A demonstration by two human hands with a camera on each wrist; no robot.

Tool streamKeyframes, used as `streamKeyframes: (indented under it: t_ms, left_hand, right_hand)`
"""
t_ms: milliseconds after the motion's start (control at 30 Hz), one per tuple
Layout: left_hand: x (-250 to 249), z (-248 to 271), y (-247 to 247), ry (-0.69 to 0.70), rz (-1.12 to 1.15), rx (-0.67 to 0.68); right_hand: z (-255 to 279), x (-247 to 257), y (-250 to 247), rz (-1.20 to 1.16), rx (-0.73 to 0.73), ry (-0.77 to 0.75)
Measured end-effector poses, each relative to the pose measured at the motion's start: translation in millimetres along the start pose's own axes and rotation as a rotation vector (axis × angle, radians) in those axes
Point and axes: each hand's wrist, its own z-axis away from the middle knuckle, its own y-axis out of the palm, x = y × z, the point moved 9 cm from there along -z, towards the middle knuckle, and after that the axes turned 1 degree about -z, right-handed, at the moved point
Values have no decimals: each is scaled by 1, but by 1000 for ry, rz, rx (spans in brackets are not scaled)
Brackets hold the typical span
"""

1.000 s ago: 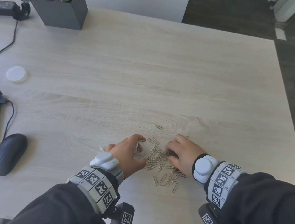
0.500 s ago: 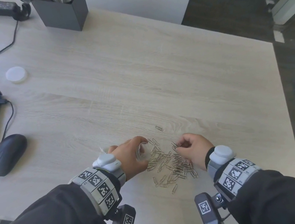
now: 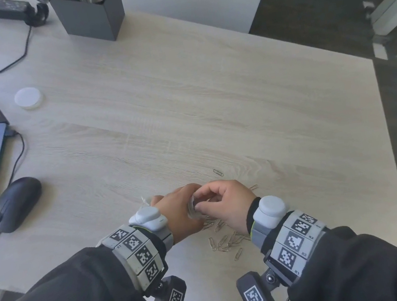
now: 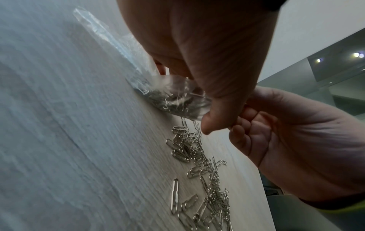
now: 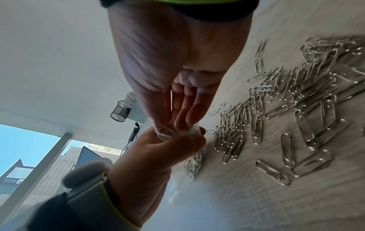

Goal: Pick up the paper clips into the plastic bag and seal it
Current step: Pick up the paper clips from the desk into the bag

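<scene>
At lower centre, the left hand (image 3: 176, 214) grips the crinkly clear plastic bag (image 4: 173, 96) open; the right hand (image 3: 226, 206) pinches thin silver paper clips (image 5: 296, 100) into its mouth.

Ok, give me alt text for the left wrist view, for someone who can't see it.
The left hand holds a clear plastic bag open on the wooden desk, some paper clips already inside, while the right hand brings its bunched fingertips to the bag's mouth. A loose pile of paper clips lies just below.
</scene>
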Motion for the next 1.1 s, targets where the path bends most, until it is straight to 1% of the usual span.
streamKeyframes:
  t_ms: [100, 167, 267, 333, 433, 500, 567, 667, 733, 833, 867, 933, 1000, 1100]
  left_hand:
    - [8, 0, 4, -8, 22, 0]
    - [13, 0, 2, -13, 29, -32]
    - [23, 1, 0, -48, 43, -37]
    - [32, 1, -3, -79, 53, -43]
    - [48, 0, -9, -121, 62, -60]
    - [55, 1, -14, -133, 62, -74]
    - [57, 2, -17, -139, 61, -85]
    - [60, 2, -17, -144, 66, -87]
    - [60, 2, -16, -147, 68, -86]
    - [60, 2, -14, -145, 77, -86]
    - [60, 3, -13, -145, 78, -83]
    - [62, 3, -13, -149, 74, -87]
    - [63, 3, -13, -149, 71, -93]
    - [63, 5, -13, -143, 72, -89]
  right_hand:
    - [3, 1, -2, -43, 29, 1]
    - [2, 0, -13, -16, -21, -8]
    - [-6, -2, -46, 187, -180, -24]
    - [-19, -7, -61, 386, -203, -26]
    - [-39, -22, -61, 723, -108, 8]
    - [-43, -27, -56, 861, -79, 4]
    - [-41, -23, -43, 957, -43, -78]
    - [-28, -21, -17, 1072, 70, -237]
    - [-17, -28, -6, 1097, 139, -294]
    - [-5, -38, -1, 1075, 208, -316]
    - [-4, -39, -3, 1055, 196, -303]
    - [-6, -36, -10, 1013, 126, -273]
    - [-10, -31, -9, 1002, 83, -271]
    - [-15, -20, 14, 1029, 140, -334]
